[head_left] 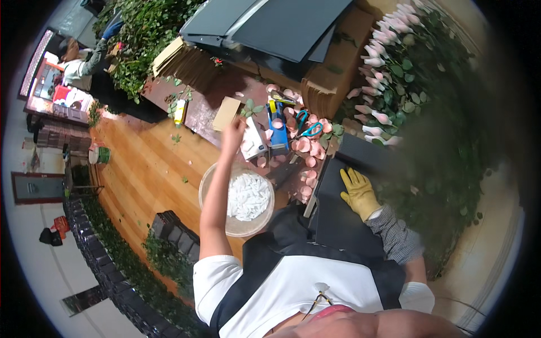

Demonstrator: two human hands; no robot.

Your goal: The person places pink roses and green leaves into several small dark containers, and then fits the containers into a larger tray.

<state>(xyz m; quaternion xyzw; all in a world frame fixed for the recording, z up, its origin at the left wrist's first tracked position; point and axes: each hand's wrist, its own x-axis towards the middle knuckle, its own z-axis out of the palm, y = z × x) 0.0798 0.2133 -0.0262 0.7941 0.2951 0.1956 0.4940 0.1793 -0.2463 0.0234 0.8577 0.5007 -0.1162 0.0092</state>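
Note:
My bare left hand [232,135] is closed over the table, at the lower edge of a small tan cardboard piece [226,112] and beside a white box [253,141]. Whatever its fingers hold, if anything, is hidden. My right hand [359,194], in a yellow work glove, lies flat with fingers spread on a dark board [338,217] in front of me. A blue tool [278,128], teal-handled scissors [311,129] and scattered pink petals [304,145] lie to the right of the white box. Below my left forearm stands a round tub [207,191] of white pieces [248,197].
Pale pink roses [383,73] with long leafy stems are heaped at the right. Dark sheets [287,28] and stacked cardboard [327,84] stand at the back. A yellow container [180,111] sits at the table's left edge. Another person [81,70] works beside greenery [135,50] at far left.

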